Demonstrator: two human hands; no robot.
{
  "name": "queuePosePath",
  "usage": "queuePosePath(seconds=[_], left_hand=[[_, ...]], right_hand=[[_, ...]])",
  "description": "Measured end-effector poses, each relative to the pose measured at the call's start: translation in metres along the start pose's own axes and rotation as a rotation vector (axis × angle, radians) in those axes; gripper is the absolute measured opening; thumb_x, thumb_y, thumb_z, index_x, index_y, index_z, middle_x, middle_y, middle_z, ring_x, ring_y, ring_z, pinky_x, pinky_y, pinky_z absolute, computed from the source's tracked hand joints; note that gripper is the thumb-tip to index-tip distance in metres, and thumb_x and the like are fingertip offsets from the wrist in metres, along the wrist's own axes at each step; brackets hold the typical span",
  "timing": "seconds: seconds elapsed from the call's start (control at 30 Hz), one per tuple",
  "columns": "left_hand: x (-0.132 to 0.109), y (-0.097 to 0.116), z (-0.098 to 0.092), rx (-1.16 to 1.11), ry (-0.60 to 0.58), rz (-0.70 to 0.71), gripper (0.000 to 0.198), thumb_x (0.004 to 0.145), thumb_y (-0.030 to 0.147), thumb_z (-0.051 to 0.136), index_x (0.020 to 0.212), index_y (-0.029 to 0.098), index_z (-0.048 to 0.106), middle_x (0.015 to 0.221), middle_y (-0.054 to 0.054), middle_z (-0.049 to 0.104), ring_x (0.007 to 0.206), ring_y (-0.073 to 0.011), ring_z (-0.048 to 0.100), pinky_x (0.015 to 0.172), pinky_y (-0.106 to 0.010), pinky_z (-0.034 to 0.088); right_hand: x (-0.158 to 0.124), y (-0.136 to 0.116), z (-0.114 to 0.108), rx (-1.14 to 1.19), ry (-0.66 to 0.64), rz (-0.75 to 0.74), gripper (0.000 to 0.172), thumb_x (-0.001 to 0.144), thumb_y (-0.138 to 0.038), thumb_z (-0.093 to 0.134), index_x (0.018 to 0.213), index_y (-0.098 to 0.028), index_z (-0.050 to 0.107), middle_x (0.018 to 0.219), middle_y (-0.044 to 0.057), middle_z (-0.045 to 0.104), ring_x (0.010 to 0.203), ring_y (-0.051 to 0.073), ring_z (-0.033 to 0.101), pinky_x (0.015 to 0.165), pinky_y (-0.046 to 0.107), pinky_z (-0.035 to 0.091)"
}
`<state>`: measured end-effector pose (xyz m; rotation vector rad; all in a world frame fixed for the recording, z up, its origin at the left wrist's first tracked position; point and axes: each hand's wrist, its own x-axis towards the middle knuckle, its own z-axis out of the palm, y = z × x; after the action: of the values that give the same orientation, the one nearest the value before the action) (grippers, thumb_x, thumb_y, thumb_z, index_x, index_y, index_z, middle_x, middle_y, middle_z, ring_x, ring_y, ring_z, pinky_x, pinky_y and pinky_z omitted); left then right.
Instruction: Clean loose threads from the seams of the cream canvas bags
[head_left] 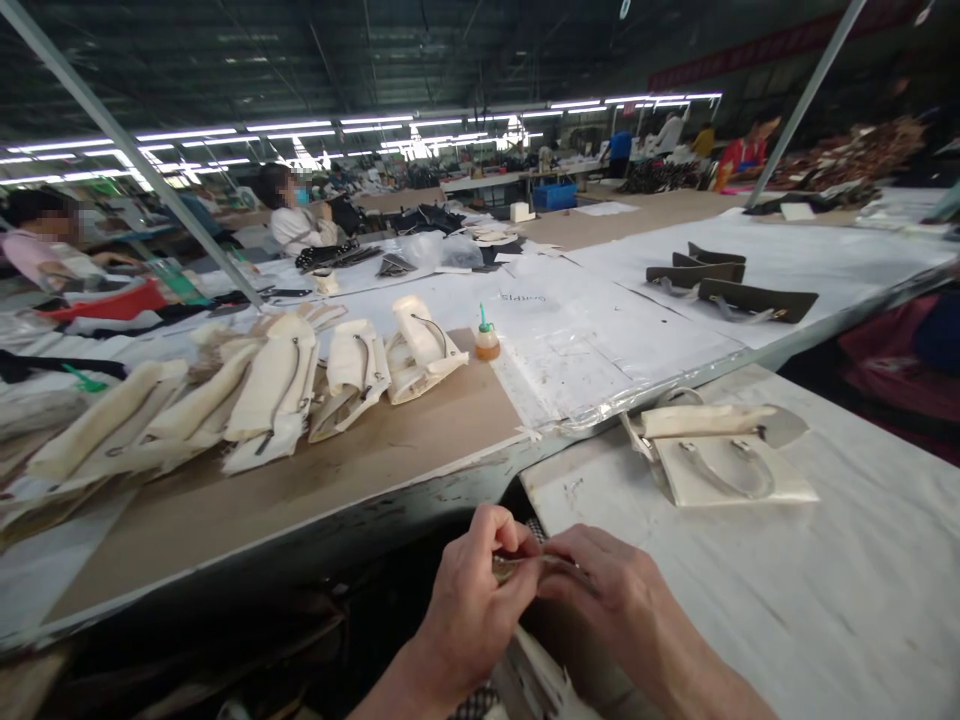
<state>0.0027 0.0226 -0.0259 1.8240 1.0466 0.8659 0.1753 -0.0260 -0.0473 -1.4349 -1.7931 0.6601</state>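
My left hand (pixel 480 585) and my right hand (pixel 611 580) meet low in the middle of the view, in front of the table edge. Both have their fingers closed on the edge of a cream piece (pixel 532 675), which hangs down below them between my wrists. The fingers hide most of the gripped edge. To the right, a cream handbag (pixel 739 475) with looped handles lies on a white-covered table (pixel 847 590).
Several cream bag pieces (pixel 274 385) with zips line the brown-covered table (pixel 300 510) at left. A small bottle (pixel 487 342) with a green nozzle stands behind. Dark olive pieces (pixel 757 300) lie back right. People sit at far left.
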Motion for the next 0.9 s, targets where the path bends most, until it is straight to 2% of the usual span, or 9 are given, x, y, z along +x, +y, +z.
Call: queuePosePath(seconds=[0.1, 0.2, 0.3, 0.4, 0.47, 0.53, 0.67, 0.8, 0.9], left_hand=[[0.0, 0.006, -0.004, -0.042, -0.034, -0.056, 0.019, 0.08, 0.016, 0.06, 0.077, 0.022, 0.042, 0.076, 0.002, 0.065, 0.071, -0.0145, 0.06, 0.067, -0.023, 0.047], [0.003, 0.008, -0.008, -0.114, -0.093, -0.151, 0.021, 0.076, 0.015, 0.063, 0.076, 0.021, 0.043, 0.072, 0.002, 0.064, 0.068, -0.0147, 0.058, 0.062, -0.023, 0.045], [0.01, 0.006, -0.014, -0.214, -0.174, -0.249, 0.023, 0.073, 0.014, 0.065, 0.076, 0.021, 0.043, 0.073, 0.002, 0.064, 0.066, -0.0137, 0.055, 0.06, -0.022, 0.043], [0.013, 0.006, -0.02, -0.248, -0.283, -0.279, 0.015, 0.076, 0.016, 0.063, 0.086, 0.019, 0.052, 0.079, 0.0, 0.065, 0.07, -0.0145, 0.056, 0.063, -0.023, 0.044], [0.013, 0.01, -0.024, -0.186, -0.311, -0.263, 0.024, 0.074, 0.016, 0.066, 0.096, 0.019, 0.057, 0.087, -0.001, 0.065, 0.076, -0.0163, 0.058, 0.067, -0.025, 0.045], [0.011, 0.014, -0.025, -0.05, -0.269, -0.238, 0.028, 0.071, 0.014, 0.069, 0.097, 0.019, 0.059, 0.09, -0.001, 0.064, 0.079, -0.0174, 0.058, 0.069, -0.025, 0.045], [0.008, 0.016, -0.021, 0.17, -0.226, -0.156, 0.008, 0.076, 0.011, 0.065, 0.079, 0.018, 0.063, 0.077, 0.001, 0.06, 0.073, -0.0161, 0.055, 0.066, -0.024, 0.041], [0.009, 0.006, -0.019, 0.192, -0.248, 0.011, 0.01, 0.082, 0.013, 0.062, 0.082, 0.018, 0.071, 0.079, -0.002, 0.062, 0.074, -0.0163, 0.057, 0.066, -0.024, 0.042], [0.013, 0.0, -0.02, 0.185, -0.263, 0.164, 0.017, 0.087, 0.013, 0.056, 0.084, 0.018, 0.073, 0.077, -0.003, 0.061, 0.069, -0.0147, 0.056, 0.063, -0.023, 0.041]], right_hand=[[0.0, -0.002, -0.001, 0.027, -0.025, -0.035, 0.025, 0.101, -0.03, 0.049, 0.096, -0.022, 0.071, 0.083, 0.003, 0.07, 0.073, 0.017, 0.067, 0.066, 0.027, 0.049], [0.001, -0.004, -0.003, 0.012, -0.041, -0.097, 0.037, 0.103, -0.04, 0.044, 0.089, -0.02, 0.071, 0.078, 0.003, 0.069, 0.069, 0.017, 0.066, 0.062, 0.026, 0.049], [0.004, -0.005, -0.003, -0.005, -0.029, -0.104, 0.042, 0.103, -0.041, 0.043, 0.078, -0.019, 0.068, 0.073, 0.003, 0.067, 0.065, 0.016, 0.064, 0.058, 0.026, 0.046], [0.006, -0.004, 0.0, 0.013, -0.033, -0.077, 0.04, 0.103, -0.039, 0.044, 0.079, -0.019, 0.069, 0.073, 0.003, 0.066, 0.066, 0.017, 0.064, 0.058, 0.026, 0.045], [0.007, -0.003, 0.002, 0.027, -0.045, -0.048, 0.037, 0.102, -0.035, 0.045, 0.079, -0.019, 0.069, 0.073, 0.003, 0.065, 0.067, 0.017, 0.063, 0.059, 0.027, 0.045], [0.008, -0.002, 0.003, 0.034, -0.049, -0.016, 0.033, 0.1, -0.029, 0.047, 0.076, -0.018, 0.068, 0.073, 0.003, 0.065, 0.067, 0.016, 0.063, 0.06, 0.027, 0.045], [0.009, 0.001, 0.002, 0.052, -0.054, -0.003, 0.028, 0.098, -0.024, 0.05, 0.079, -0.019, 0.07, 0.073, 0.002, 0.065, 0.067, 0.016, 0.062, 0.06, 0.027, 0.044], [0.009, 0.003, -0.002, 0.113, -0.063, -0.008, 0.025, 0.098, -0.025, 0.051, 0.086, -0.02, 0.072, 0.076, 0.002, 0.067, 0.07, 0.016, 0.064, 0.062, 0.027, 0.046], [0.01, 0.004, -0.004, 0.142, -0.066, -0.002, 0.025, 0.098, -0.025, 0.053, 0.081, -0.02, 0.07, 0.075, 0.001, 0.067, 0.07, 0.015, 0.064, 0.062, 0.026, 0.046]])
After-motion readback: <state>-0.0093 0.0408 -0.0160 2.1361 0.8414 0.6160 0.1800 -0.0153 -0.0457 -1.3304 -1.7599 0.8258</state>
